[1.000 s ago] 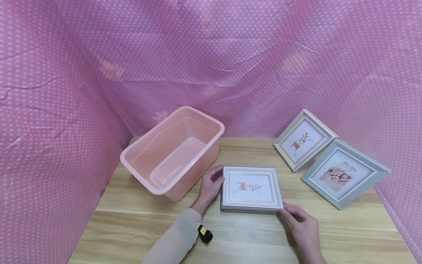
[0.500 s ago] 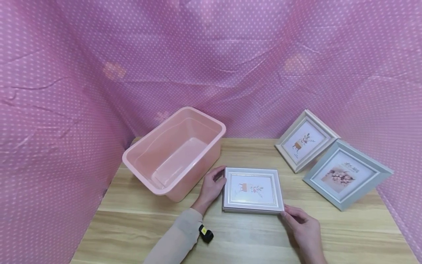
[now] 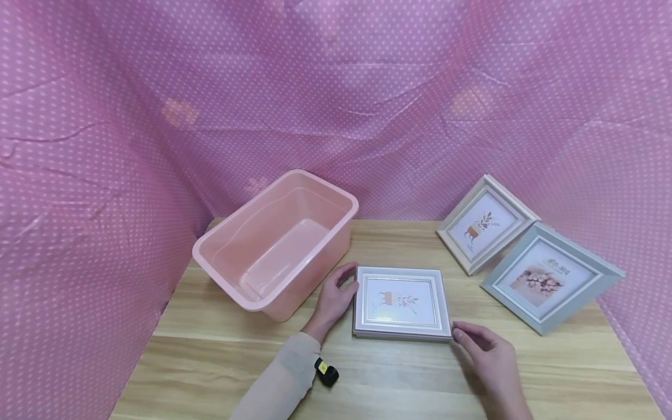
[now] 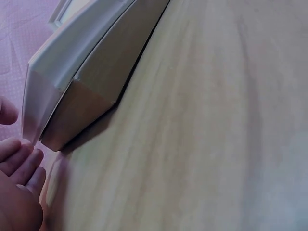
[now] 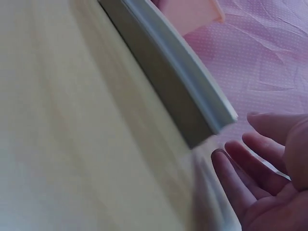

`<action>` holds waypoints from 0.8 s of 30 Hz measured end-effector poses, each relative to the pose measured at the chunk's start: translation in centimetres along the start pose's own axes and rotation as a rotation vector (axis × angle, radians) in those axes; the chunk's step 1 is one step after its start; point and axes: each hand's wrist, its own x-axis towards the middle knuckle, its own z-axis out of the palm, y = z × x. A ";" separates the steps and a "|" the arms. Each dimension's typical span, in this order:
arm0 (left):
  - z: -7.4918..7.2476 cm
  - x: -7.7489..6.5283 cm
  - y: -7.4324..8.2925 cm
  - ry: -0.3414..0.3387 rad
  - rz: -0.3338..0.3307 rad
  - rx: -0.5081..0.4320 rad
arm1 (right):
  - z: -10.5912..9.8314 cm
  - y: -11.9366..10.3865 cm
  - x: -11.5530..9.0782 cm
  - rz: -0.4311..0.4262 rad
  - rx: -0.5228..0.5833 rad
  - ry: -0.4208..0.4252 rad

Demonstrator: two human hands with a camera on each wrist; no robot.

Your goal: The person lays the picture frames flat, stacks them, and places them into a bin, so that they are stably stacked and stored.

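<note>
A white picture frame (image 3: pixel 402 331) with a plant-pot print lies flat on another frame of about the same size, whose brown side (image 4: pixel 103 86) shows beneath it in the left wrist view. At the stack's left edge is my left hand (image 3: pixel 334 294), its fingertips against the side and the thumb held apart in the left wrist view. Just off the near right corner, my right hand (image 3: pixel 490 356) has its fingers loosely bent and nothing between them. The right wrist view shows a small gap between these fingers (image 5: pixel 231 180) and the frame's corner.
A pink plastic tub (image 3: pixel 325 248) stands at the back left, close to my left hand. To the right, a cream picture frame (image 3: pixel 475 265) and a pale green one (image 3: pixel 525 315) stand propped up. Pink dotted cloth (image 3: pixel 336 105) surrounds the wooden table (image 3: pixel 394 385).
My right hand has drawn slightly right, away from the stack's near corner that it was touching. My left hand stays at the left edge, and the stack lies nearly where it was.
</note>
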 end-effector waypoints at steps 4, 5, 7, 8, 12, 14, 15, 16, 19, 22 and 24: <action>-0.2 0.0 0.1 0.012 0.015 -0.006 | -1.0 -0.6 0.5 -0.022 0.010 0.004; -0.2 0.0 0.1 0.011 0.023 -0.004 | -1.2 -0.8 0.7 -0.044 -0.006 0.010; -0.3 0.0 0.2 0.008 0.038 -0.002 | -1.6 -1.1 0.9 -0.107 -0.054 0.029; -0.3 0.0 0.3 0.006 0.041 -0.003 | -1.8 -1.3 1.0 -0.135 -0.068 0.039; -0.4 0.0 0.5 0.008 0.047 0.006 | -2.3 -2.0 1.6 -0.192 -0.018 0.045; -0.5 -0.1 0.6 0.013 0.036 0.012 | -2.4 -2.3 1.8 -0.200 0.034 0.041; -0.6 -0.1 0.7 0.016 0.031 0.015 | -2.5 -2.5 1.9 -0.202 0.054 0.042; -0.6 -0.1 0.8 0.018 0.026 0.016 | -2.6 -2.7 2.0 -0.206 0.065 0.046; -0.8 -0.1 1.0 0.018 0.024 0.026 | -2.8 -3.1 2.2 -0.218 0.068 0.056; -0.9 0.0 1.2 0.014 0.042 0.034 | -2.9 -3.5 2.4 -0.226 0.071 0.064; -0.9 0.1 1.4 0.010 0.061 0.027 | -3.1 -3.8 2.5 -0.233 0.073 0.067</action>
